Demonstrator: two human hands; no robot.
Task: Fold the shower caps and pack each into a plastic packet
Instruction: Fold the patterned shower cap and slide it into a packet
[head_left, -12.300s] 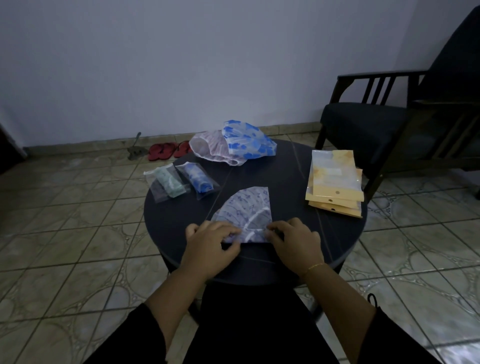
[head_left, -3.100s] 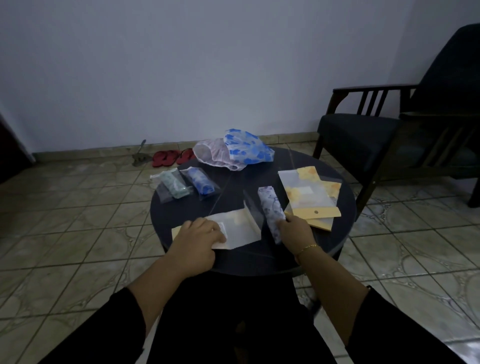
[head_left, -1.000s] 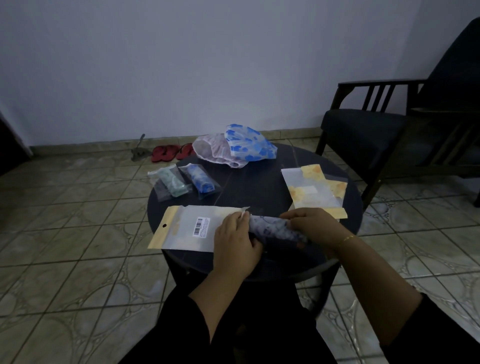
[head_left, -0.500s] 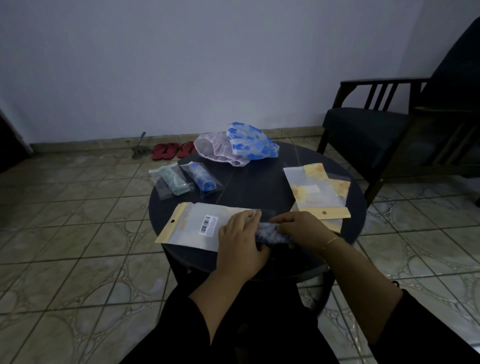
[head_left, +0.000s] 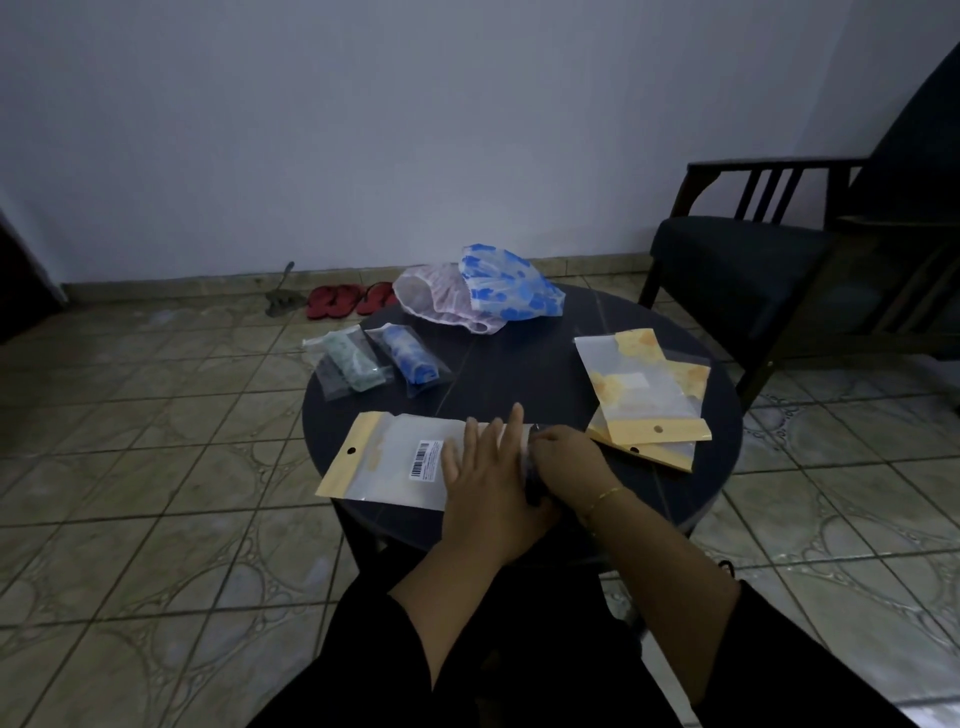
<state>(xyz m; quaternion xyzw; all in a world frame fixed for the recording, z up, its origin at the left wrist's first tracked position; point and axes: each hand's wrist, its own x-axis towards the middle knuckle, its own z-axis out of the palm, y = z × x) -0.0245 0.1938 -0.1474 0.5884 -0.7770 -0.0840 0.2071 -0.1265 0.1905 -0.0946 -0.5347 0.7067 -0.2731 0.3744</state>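
Two hands at one plastic packet (head_left: 395, 460) on round table (head_left: 519, 374): left hand (head_left: 485, 478) flat, fingers straight; right hand (head_left: 563, 460) curled around rolled shower cap (head_left: 532, 480) at packet mouth.

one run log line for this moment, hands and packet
step: inserting cap | left hand: flat on packet | right hand: pushing rolled cap in | packed: two | unfolded: two

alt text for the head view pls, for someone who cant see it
Left hand lies flat on a plastic packet on a round dark table; right hand works at its open end. Two packed packets lie behind.
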